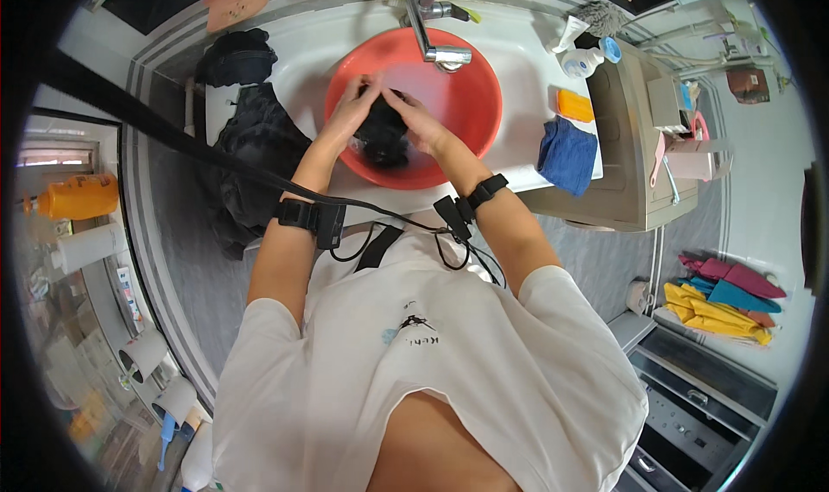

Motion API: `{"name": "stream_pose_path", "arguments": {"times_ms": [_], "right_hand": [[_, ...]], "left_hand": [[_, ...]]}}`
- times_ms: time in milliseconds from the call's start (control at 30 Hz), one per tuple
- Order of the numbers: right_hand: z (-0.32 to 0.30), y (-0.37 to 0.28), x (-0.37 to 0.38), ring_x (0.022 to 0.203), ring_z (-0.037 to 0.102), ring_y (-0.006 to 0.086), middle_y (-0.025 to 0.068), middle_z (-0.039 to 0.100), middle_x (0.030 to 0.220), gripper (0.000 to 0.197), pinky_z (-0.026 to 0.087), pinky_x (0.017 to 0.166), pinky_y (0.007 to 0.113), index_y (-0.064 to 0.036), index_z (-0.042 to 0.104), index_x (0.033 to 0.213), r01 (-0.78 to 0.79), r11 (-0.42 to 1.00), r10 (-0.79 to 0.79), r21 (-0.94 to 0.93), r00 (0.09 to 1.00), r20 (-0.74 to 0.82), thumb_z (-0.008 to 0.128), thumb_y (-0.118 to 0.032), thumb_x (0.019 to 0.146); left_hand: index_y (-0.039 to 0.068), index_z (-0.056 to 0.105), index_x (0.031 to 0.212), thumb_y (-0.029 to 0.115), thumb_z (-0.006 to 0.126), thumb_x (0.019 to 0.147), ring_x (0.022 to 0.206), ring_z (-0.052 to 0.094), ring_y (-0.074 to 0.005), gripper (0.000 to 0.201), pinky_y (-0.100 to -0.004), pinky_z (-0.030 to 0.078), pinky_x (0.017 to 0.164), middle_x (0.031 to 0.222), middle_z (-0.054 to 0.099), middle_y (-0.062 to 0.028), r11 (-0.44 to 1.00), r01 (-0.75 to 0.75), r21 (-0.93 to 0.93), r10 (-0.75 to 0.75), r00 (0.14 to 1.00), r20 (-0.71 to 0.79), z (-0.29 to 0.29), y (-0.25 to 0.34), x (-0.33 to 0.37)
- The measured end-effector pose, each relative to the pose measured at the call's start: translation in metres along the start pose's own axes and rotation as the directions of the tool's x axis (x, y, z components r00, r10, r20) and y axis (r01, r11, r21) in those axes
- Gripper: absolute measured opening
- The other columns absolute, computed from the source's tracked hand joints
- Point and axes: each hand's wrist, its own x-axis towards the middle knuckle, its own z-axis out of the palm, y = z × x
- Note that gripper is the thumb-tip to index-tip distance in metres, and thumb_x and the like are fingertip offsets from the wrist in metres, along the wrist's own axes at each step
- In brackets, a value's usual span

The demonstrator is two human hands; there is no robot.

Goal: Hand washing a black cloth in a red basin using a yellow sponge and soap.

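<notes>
A wet black cloth [382,135] is bunched up inside a red plastic basin [480,142], over cloudy water. My left hand [354,108] grips its left upper side, and my right hand [418,123] holds it from the right. The fingertips of both hands come close together at the top of the cloth, partly hidden by it. What kind of garment it is cannot be made out. Above the basin's far rim reaches a chrome faucet [421,30], its spout hanging over the water.
Dark garments [255,138] drape over the white sink's left side. A folded blue denim piece [567,157], an orange soap bar [575,105] and a white bottle [581,62] stand along its right. A washing machine [635,138] adjoins there. A black cable [216,157] crosses my left forearm.
</notes>
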Motion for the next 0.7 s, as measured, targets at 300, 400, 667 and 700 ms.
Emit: {"name": "stream_pose_path", "arguments": {"times_ms": [300, 400, 667, 700], "right_hand": [[0.030, -0.002, 0.008, 0.074, 0.056, 0.0356, 0.0212, 0.055, 0.079, 0.024, 0.044, 0.067, 0.039, 0.0013, 0.047, 0.093, 0.531, 0.527, -0.767, -0.663, 0.634, -0.102, 0.060, -0.016, 0.083], [0.058, 0.005, -0.016, 0.075, 0.056, 0.0390, 0.0221, 0.057, 0.079, 0.022, 0.044, 0.068, 0.041, 0.0016, 0.052, 0.084, 0.514, 0.542, -0.717, -0.665, 0.696, -0.047, 0.063, -0.015, 0.076], [0.063, 0.008, -0.021, 0.072, 0.059, 0.0365, 0.0146, 0.061, 0.074, 0.012, 0.047, 0.062, 0.044, -0.0052, 0.057, 0.077, 0.459, 0.232, -0.732, -0.858, 0.663, 0.156, 0.062, -0.014, 0.071], [0.058, 0.004, -0.010, 0.071, 0.059, 0.0362, 0.0149, 0.061, 0.074, 0.011, 0.047, 0.062, 0.044, -0.0052, 0.058, 0.076, 0.407, 0.216, -0.759, -0.888, 0.642, 0.110, 0.061, -0.014, 0.072]], "left_hand": [[0.012, 0.040, 0.130, 0.066, 0.041, 0.084, 0.117, 0.046, -0.0279, 0.071, -0.0446, 0.038, 0.095, 0.127, 0.048, -0.0132, 0.631, 0.506, -0.587, -0.559, 0.822, 0.108, 0.012, -0.040, -0.003], [0.016, 0.049, 0.123, 0.059, 0.040, 0.088, 0.110, 0.054, -0.0286, 0.056, -0.0482, 0.043, 0.092, 0.118, 0.057, -0.0089, 0.280, 0.533, -0.799, 0.330, 0.728, 0.601, 0.001, -0.053, -0.023], [0.015, 0.053, 0.116, 0.049, 0.040, 0.091, 0.103, 0.058, -0.0243, 0.044, -0.0424, 0.048, 0.086, 0.113, 0.060, -0.0068, 0.554, 0.249, -0.794, -0.259, 0.959, 0.120, 0.014, -0.041, -0.025], [0.015, 0.053, 0.115, 0.048, 0.041, 0.092, 0.102, 0.059, -0.0238, 0.042, -0.0417, 0.049, 0.086, 0.112, 0.060, -0.0065, 0.485, 0.288, -0.826, -0.368, 0.924, 0.106, 0.018, -0.041, -0.021]]}}
